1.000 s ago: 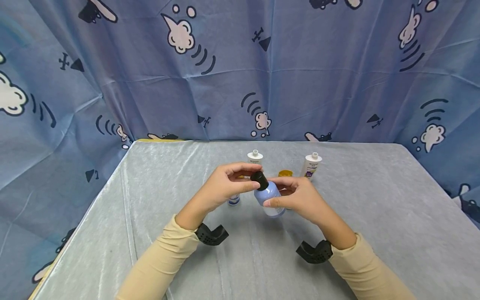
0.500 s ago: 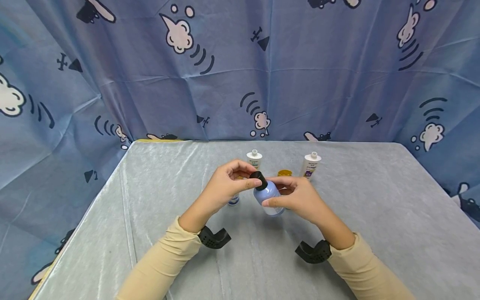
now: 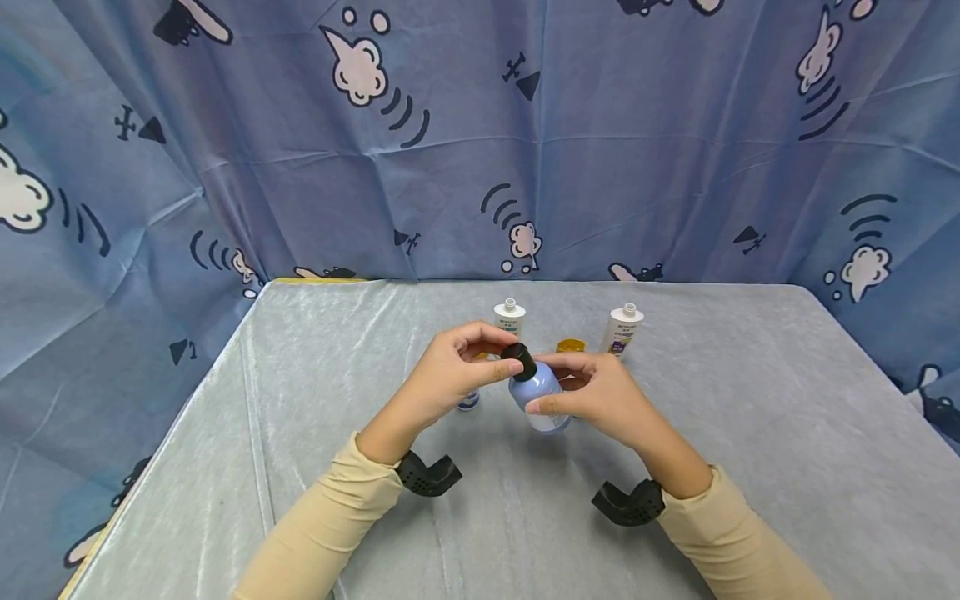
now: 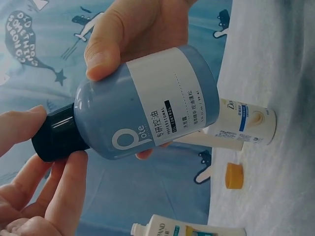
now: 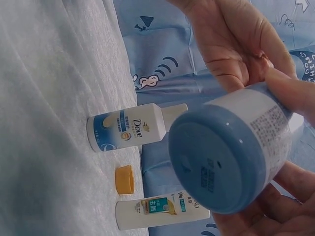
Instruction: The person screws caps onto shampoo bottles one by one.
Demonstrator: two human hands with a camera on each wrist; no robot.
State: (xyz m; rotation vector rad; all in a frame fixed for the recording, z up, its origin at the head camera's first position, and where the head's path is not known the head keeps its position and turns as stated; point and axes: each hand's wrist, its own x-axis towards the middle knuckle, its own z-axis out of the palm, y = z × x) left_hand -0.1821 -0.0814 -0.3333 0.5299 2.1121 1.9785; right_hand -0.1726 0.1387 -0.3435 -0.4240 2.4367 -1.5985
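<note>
My right hand (image 3: 600,392) grips the body of a light-blue shampoo bottle (image 3: 534,387), which tilts with its neck toward the left. The black cap (image 4: 59,132) sits on the bottle's neck. Thumb and fingers of my left hand (image 3: 453,375) pinch this cap from either side. In the left wrist view the bottle's white label (image 4: 167,96) faces the camera and the right hand's fingers are mostly hidden behind the body. The right wrist view looks at the round blue base (image 5: 214,167), with the left hand (image 5: 241,44) beyond it.
White bottles stand behind the hands at the left (image 3: 510,317) and right (image 3: 622,327). A Dove bottle (image 5: 128,129) is partly hidden by the left hand in the head view. A yellow cap (image 3: 570,345) shows between the white bottles. A grey cloth (image 3: 750,417) covers the table.
The left hand's fingers have shifted slightly on the black cap, and its wrist has moved a little to the right. Right hand and bottle stay nearly still.
</note>
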